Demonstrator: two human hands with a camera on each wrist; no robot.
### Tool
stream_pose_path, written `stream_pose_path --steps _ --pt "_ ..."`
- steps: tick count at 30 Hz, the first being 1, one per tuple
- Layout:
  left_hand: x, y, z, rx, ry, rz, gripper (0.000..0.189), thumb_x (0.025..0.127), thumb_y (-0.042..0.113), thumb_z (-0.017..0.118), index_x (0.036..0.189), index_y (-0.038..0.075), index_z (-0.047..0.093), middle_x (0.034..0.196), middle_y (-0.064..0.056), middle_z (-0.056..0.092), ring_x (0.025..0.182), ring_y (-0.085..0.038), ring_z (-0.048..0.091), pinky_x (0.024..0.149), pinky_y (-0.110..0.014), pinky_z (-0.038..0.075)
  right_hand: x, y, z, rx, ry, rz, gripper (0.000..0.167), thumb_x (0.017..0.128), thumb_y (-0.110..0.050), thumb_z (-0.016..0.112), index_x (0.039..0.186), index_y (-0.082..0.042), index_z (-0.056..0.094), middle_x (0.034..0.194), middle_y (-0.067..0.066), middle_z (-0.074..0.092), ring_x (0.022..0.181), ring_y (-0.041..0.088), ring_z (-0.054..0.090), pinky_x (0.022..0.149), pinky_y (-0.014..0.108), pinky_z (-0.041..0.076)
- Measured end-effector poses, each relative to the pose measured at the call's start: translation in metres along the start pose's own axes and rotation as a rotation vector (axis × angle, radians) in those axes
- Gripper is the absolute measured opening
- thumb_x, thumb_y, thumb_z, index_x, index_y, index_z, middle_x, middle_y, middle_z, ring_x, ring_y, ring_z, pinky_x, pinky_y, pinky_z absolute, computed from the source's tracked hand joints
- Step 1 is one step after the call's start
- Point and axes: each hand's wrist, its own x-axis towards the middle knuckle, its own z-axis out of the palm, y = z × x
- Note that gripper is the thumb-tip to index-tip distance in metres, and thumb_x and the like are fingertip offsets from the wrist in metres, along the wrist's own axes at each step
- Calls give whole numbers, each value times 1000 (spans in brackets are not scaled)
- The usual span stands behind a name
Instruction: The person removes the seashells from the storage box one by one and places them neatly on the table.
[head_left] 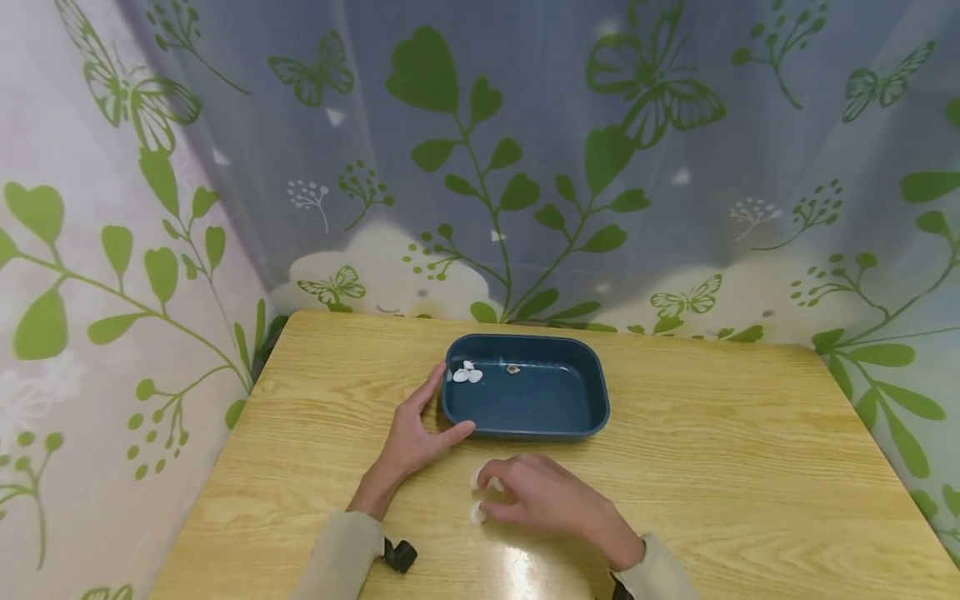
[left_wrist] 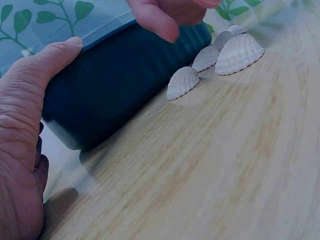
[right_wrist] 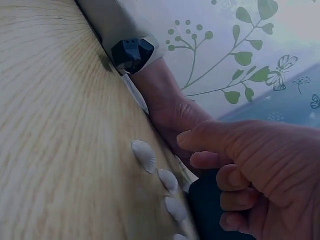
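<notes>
A dark blue plastic tub (head_left: 536, 429) stands on the table. My left hand (head_left: 412, 433) holds its near left corner, thumb over the front rim and fingers along the left side. Inside the tub lie several white seashells (head_left: 462, 376) at the left and a small brownish shell (head_left: 513, 369) near the back wall. My right hand (head_left: 543, 496) hovers in front of the tub, thumb and index finger apart, nothing between them. Under and beside its fingertips, several ribbed white shells (left_wrist: 240, 54) rest on the tabletop, partly covered by the hand in the head view.
The light wooden table (head_left: 712, 467) extends to both sides of the tub. Behind it hangs a curtain (head_left: 540, 167) with green leaves and butterflies. A black camera piece (head_left: 401, 556) is strapped at the left wrist, by the beige sleeve (head_left: 341, 550).
</notes>
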Motion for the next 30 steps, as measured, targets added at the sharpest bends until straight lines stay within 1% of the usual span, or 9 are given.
stream_pose_path --steps 2,5,8,12,16,19,22,25,30 --pt "0 0 0 0 0 2 99 84 40 89 165 28 33 167 5 35 154 -23 33 123 -53 31 -1 0 -5 24 29 -5 21 98 -26 74 115 -13 74 62 -18 41 53 -4 33 51 16 29" --pt "1 -1 0 2 2 6 99 84 40 89 165 27 33 167 4 35 154 -23 33 123 -52 32 -3 1 -13 35 100 -18 21 99 -22 73 117 -10 73 62 -16 44 52 -5 35 50 16 31" --pt "1 -1 0 -2 -1 7 99 84 40 88 165 28 33 167 5 35 154 -23 33 123 -52 32 -5 4 -21 6 200 -42 22 99 -19 74 118 -7 73 64 -15 44 55 -4 35 52 17 33" --pt "1 0 1 -17 -7 4 99 84 39 88 166 28 32 168 4 34 155 -24 32 123 -54 31 -9 11 -32 -6 304 -38 21 98 -16 74 117 -7 73 62 -16 39 53 -4 31 49 17 29" --pt "1 0 1 -23 -7 4 100 84 39 88 166 28 33 168 5 34 155 -23 32 123 -53 31 -11 18 -41 -8 368 26 20 101 -17 71 118 -6 73 59 -17 37 49 -3 29 48 18 26" --pt "1 0 1 -18 -5 8 100 83 40 89 166 27 33 167 6 34 155 -22 32 124 -52 31 -11 28 -45 -46 417 87 21 102 -18 69 118 -5 73 58 -17 36 48 -2 29 47 18 25" --pt "1 -1 1 -16 -4 15 100 84 39 89 165 24 33 167 6 35 154 -22 32 124 -51 31 -9 40 -45 -63 447 135 22 102 -17 68 119 -4 72 57 -16 36 46 -1 29 45 20 25" --pt "1 -1 2 -19 -7 12 100 84 39 89 166 23 33 167 7 34 155 -21 32 124 -50 31 -5 49 -45 -63 453 178 22 101 -15 69 119 -3 72 55 -14 37 44 1 29 44 21 26" --pt "-1 -1 1 -33 -15 13 99 85 37 88 166 24 31 168 5 33 155 -22 30 124 -51 30 5 57 -46 -67 377 254 26 101 -19 70 121 -3 71 55 -11 40 43 3 32 43 21 24"
